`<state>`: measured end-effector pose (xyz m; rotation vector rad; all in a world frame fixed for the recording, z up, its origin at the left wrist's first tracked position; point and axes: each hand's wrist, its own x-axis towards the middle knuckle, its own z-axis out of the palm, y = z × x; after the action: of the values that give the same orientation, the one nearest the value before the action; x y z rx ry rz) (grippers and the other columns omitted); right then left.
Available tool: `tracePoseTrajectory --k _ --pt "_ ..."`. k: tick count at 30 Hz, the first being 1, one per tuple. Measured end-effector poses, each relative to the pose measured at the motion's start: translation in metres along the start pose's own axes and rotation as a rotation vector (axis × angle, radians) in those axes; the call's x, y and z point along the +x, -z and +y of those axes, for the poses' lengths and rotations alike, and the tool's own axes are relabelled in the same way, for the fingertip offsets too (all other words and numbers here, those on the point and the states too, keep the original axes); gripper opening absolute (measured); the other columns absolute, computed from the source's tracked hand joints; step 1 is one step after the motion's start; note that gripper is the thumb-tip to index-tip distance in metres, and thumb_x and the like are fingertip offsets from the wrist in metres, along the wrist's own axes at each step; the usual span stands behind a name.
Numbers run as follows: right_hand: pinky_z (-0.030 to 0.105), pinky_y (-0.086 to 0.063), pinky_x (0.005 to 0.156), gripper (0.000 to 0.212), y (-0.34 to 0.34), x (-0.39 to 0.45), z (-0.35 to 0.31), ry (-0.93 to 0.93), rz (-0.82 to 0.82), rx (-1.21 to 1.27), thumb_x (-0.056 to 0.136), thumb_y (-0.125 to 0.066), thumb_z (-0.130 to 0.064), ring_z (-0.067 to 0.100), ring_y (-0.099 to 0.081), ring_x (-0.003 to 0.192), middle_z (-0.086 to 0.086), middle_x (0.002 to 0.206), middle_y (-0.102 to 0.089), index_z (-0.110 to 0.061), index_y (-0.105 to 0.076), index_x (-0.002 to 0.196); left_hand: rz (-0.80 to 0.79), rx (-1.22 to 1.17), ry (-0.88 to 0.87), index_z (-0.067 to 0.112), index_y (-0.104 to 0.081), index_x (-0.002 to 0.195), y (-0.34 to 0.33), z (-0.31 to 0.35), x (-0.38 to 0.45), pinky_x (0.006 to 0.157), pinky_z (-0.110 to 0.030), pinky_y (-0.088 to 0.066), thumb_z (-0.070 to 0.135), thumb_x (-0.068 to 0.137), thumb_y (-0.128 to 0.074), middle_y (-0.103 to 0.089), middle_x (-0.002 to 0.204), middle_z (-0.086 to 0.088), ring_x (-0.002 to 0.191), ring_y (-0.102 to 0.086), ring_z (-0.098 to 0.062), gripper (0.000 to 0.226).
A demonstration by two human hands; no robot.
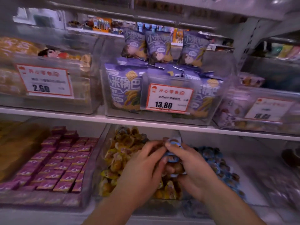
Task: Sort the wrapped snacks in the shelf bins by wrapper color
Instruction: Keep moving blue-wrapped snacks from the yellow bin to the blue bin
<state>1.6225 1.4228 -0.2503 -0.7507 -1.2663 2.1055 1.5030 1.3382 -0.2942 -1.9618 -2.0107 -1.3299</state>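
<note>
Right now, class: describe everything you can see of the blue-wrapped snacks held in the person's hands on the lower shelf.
The blue-wrapped snacks are small pieces in glossy light-blue wrappers with an orange-brown patch printed on them. Several are bunched together, one poking up above the fingers. The right hand closes around them, and the left hand touches them from the other side. They sit above the yellow-wrapped snacks in the clear middle bin, with a pile of matching blue ones to their right. Blur hides any print.

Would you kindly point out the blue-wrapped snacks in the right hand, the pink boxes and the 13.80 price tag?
blue-wrapped snacks [173, 143]: head view, top wrapper.
pink boxes [53, 168]: head view, middle of stack.
13.80 price tag [168, 99]: head view, centre.
</note>
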Motion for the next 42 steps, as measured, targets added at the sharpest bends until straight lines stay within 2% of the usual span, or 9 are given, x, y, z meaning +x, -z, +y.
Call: tracePoseTrajectory --k 3,7,12,14,17,20,27,35,42 --pt "0.024 -0.041 0.042 0.031 0.037 -0.002 -0.015 0.055 0.063 -0.081 0.080 -0.070 -0.023 0.022 -0.052 0.049 0.017 0.072 -0.065 0.001 -0.065 0.100 -0.078 -0.047 0.022 0.030 -0.045 0.145 -0.015 -0.001 0.003 0.107 -0.033 -0.042 0.052 0.099 -0.036 -0.043 0.146 0.013 0.132 -0.046 -0.005 0.051" --pt "0.041 -0.047 0.064 0.012 0.102 0.019 -0.032 0.108 0.343 -0.241 0.091 -0.060 -0.009 0.047 -0.065 0.085 0.028 0.092 -0.068 -0.002 -0.065 0.100 -0.173 0.202 0.061 0.032 -0.049 0.141 -0.026 -0.008 0.005 0.106 -0.041 -0.043 0.052 0.099 -0.034 -0.044 0.147 0.013 0.127 -0.050 -0.015 0.049" --pt "0.036 -0.046 0.063 0.028 0.157 0.040 -0.031 -0.057 0.393 -0.330 0.092 -0.056 -0.018 0.032 -0.059 0.076 0.035 0.098 -0.063 0.005 -0.069 0.101 -0.421 0.461 0.108 0.035 -0.051 0.140 -0.038 -0.012 0.012 0.113 -0.041 -0.032 0.065 0.091 -0.016 -0.050 0.146 0.010 0.133 -0.048 -0.016 0.067" --pt "0.033 -0.052 0.069 0.034 0.167 0.042 -0.029 -0.077 0.381 -0.497 0.095 -0.054 -0.029 0.020 -0.064 0.083 0.017 0.098 -0.072 -0.002 -0.073 0.103 -0.471 0.462 0.123 0.037 -0.050 0.139 -0.041 -0.013 0.013 0.113 -0.041 -0.032 0.069 0.088 -0.014 -0.052 0.145 0.009 0.129 -0.052 -0.017 0.071" --pt "0.013 -0.051 0.069 0.019 0.169 0.041 -0.033 0.118 0.456 -0.747 0.091 -0.063 -0.026 0.000 -0.065 0.076 -0.008 0.081 -0.072 -0.015 -0.075 0.083 -0.497 0.459 0.117 0.038 -0.049 0.140 -0.041 -0.010 0.015 0.114 -0.039 -0.030 0.068 0.088 -0.014 -0.053 0.143 0.011 0.129 -0.052 -0.016 0.070" --pt "0.006 -0.046 0.069 0.016 0.156 0.038 -0.034 0.403 0.521 -0.735 0.090 -0.061 -0.012 0.003 -0.065 0.078 -0.008 0.082 -0.073 -0.015 -0.077 0.087 -0.391 0.412 0.062 0.031 -0.058 0.134 -0.031 -0.004 0.015 0.116 -0.041 -0.031 0.058 0.092 -0.028 -0.060 0.135 0.010 0.126 -0.055 -0.014 0.058" --pt "0.004 -0.043 0.073 0.028 0.067 0.023 -0.018 0.657 0.197 -0.989 0.085 -0.050 -0.030 -0.008 -0.063 0.084 -0.021 0.094 -0.070 -0.030 -0.072 0.103 -0.003 0.496 0.112 0.024 -0.071 0.104 0.039 -0.027 -0.003 0.096 -0.048 -0.044 0.038 0.092 -0.044 -0.069 0.108 0.003 0.099 -0.066 -0.026 0.033" --pt "0.038 -0.035 0.112 0.052 -0.061 0.121 0.034 0.428 -0.280 -1.614 0.094 -0.048 -0.046 0.029 -0.039 0.138 0.008 0.151 -0.042 -0.029 -0.044 0.143 -0.045 0.533 0.357 0.019 -0.051 0.140 0.084 -0.072 -0.044 0.102 -0.047 -0.044 0.035 0.085 -0.041 -0.047 0.141 -0.013 0.131 -0.046 -0.036 0.057" --pt "0.039 -0.039 0.107 0.039 -0.067 0.154 0.065 0.373 -0.402 -1.628 0.092 -0.058 -0.042 0.028 -0.044 0.131 0.009 0.139 -0.047 -0.021 -0.062 0.124 -0.074 0.454 0.377 0.031 -0.039 0.143 0.081 -0.084 -0.045 0.097 -0.043 -0.047 0.028 0.087 -0.047 -0.035 0.148 -0.003 0.120 -0.052 -0.031 0.057"
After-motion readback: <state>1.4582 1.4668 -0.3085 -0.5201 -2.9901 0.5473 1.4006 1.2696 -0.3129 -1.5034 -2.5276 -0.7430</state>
